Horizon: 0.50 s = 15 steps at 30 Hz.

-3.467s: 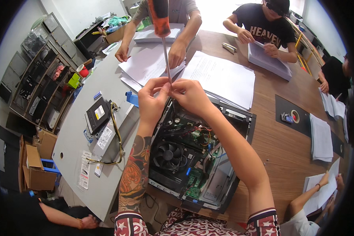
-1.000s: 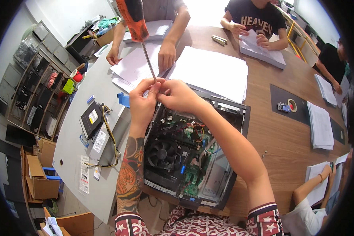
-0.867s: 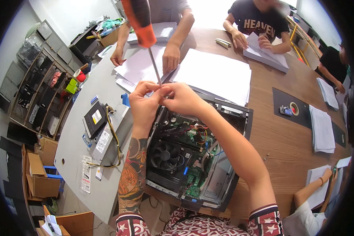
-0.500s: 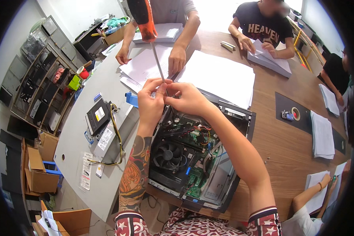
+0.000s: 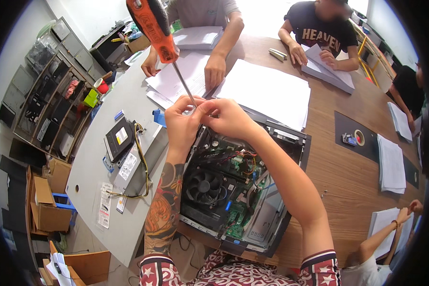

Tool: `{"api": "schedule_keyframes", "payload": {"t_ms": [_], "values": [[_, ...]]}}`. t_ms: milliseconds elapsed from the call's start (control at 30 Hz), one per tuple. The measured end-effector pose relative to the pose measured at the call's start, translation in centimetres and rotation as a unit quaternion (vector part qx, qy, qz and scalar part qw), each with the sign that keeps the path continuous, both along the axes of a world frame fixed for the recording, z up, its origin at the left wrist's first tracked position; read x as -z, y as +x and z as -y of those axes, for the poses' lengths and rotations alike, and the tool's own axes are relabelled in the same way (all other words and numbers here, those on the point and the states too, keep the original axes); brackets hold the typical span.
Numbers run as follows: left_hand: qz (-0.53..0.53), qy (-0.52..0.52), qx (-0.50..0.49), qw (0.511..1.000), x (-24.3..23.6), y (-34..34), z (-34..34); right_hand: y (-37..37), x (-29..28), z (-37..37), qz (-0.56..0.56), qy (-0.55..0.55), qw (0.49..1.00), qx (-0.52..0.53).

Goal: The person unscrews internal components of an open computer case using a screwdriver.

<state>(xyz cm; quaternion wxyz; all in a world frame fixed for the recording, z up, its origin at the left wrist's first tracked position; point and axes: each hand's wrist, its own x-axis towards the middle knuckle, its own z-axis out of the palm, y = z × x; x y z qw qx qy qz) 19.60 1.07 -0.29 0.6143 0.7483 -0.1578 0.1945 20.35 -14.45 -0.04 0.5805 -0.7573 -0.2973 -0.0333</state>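
Observation:
A screwdriver (image 5: 157,32) with an orange and black handle points up to the left, its shaft running down to my fingers above the far edge of an open desktop computer case (image 5: 300,176). My left hand (image 5: 182,118) is closed round the lower end of the shaft. My right hand (image 5: 229,117) meets it with thumb and fingers pinched at the tip; whatever it grips there is hidden. Inside the case below my forearms are a black cooling fan (image 5: 205,188), a green circuit board (image 5: 236,224) and coloured wires (image 5: 252,164).
Left of the case lie a metal power supply (image 5: 133,164) with cables, a black optical drive (image 5: 119,139) and a blister pack (image 5: 105,205). Paper stacks (image 5: 267,93) sit just beyond the case. Co-workers handle papers across the table. Tape (image 5: 359,137) rests on a dark mat at right.
The screwdriver's handle has swung left and come lower in view, so its shaft leans more. My hands stay together in nearly the same place.

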Motion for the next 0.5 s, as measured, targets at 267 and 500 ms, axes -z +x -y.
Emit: {"api": "schedule_keyframes", "payload": {"t_ms": [267,500], "values": [[-0.022,-0.103,0.021,0.994,-0.88,-0.47,0.62,0.39,0.15,-0.01,-0.039,-0.006,0.999,0.026],[-0.002,-0.045,0.01,0.999,-0.27,0.08,0.14,0.99,0.26,0.6,-0.011,-0.031,0.997,0.074]]}}
